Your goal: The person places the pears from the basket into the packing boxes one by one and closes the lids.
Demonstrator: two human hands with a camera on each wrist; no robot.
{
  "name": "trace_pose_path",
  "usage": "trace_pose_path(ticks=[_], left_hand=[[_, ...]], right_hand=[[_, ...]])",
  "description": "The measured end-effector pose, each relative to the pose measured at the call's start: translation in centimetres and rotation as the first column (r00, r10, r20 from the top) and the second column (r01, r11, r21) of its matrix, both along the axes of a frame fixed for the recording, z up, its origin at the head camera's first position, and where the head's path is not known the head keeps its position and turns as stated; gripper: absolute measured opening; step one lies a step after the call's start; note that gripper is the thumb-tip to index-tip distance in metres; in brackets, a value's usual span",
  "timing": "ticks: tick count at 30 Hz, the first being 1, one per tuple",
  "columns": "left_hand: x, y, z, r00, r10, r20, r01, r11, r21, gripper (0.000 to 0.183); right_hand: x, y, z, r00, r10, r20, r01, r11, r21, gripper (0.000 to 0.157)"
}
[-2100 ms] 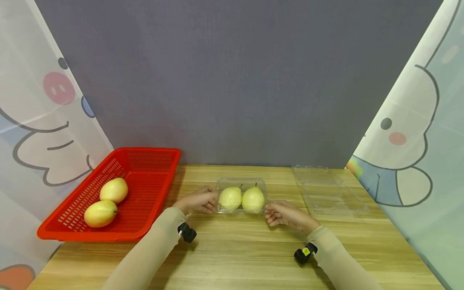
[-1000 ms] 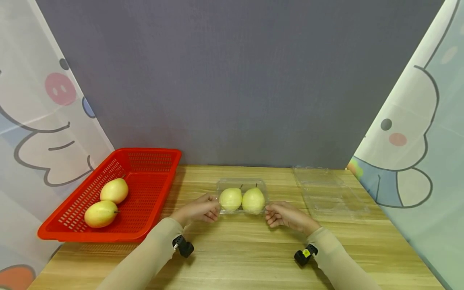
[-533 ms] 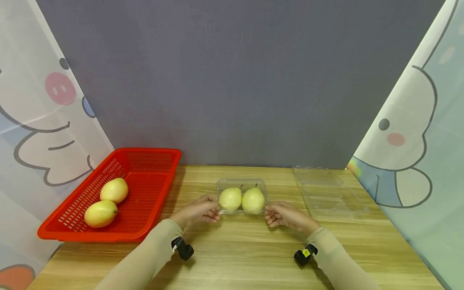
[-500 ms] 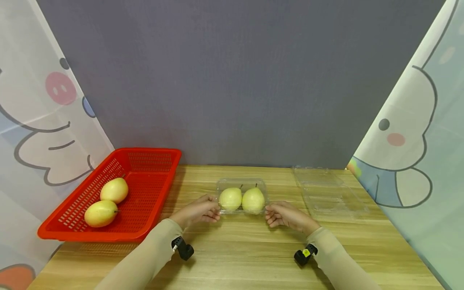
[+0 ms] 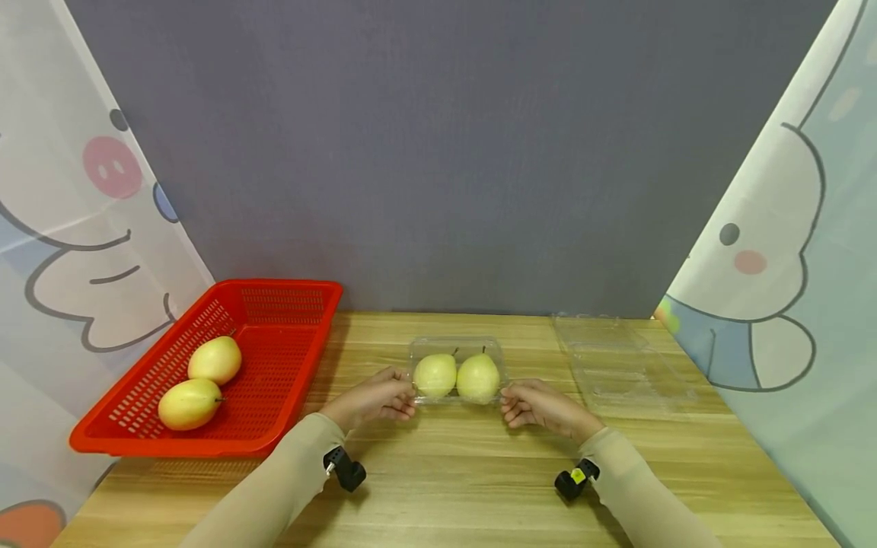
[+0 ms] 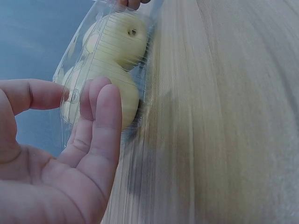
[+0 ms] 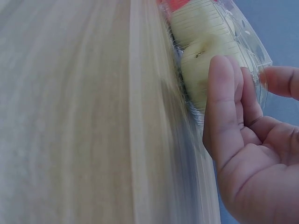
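A clear plastic fruit box (image 5: 457, 343) stands near the middle of the wooden table with two yellow-green pears, a left pear (image 5: 435, 376) and a right pear (image 5: 479, 378), side by side inside. My left hand (image 5: 373, 398) pinches the box's near left corner. At the near right corner my right hand (image 5: 543, 409) does the same. In the left wrist view, thumb and fingers (image 6: 107, 121) meet at the ridged plastic edge. The right wrist view has the right fingers (image 7: 223, 107) bent along the box's side, with the thumb at its rim.
On the left stands a red perforated basket (image 5: 299, 403) holding two more pears (image 5: 189, 405). Clear empty plastic boxes (image 5: 620, 365) lie at the back right. A grey panel (image 5: 452, 152) rises behind the table, with printed cloths (image 5: 774, 320) at both sides.
My left hand has shifted slightly toward the near left corner of the box, its wrist moving back and left. The right hand, box and pears look almost unmoved.
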State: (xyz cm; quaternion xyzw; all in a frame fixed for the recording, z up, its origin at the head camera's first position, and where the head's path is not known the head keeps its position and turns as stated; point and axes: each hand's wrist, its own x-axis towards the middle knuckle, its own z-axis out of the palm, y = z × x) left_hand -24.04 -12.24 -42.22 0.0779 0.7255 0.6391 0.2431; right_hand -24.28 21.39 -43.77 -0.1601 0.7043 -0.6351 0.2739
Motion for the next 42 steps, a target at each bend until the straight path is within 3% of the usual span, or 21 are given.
trace_pose_path(ticks=[20,42], left_hand=[[0.08,0.02,-0.09,1.0,0.002,-0.003,-0.002,1.0,-0.005,0.028],[0.19,0.11,0.25,1.0,-0.005,-0.003,0.005,1.0,0.012,0.03]], right_hand=[[0.09,-0.19,-0.12,1.0,-0.008,0.015,0.008,1.0,-0.004,0.022],[0.15,-0.19,-0.13,1.0,-0.007,0.017,0.007,1.0,-0.005,0.025]])
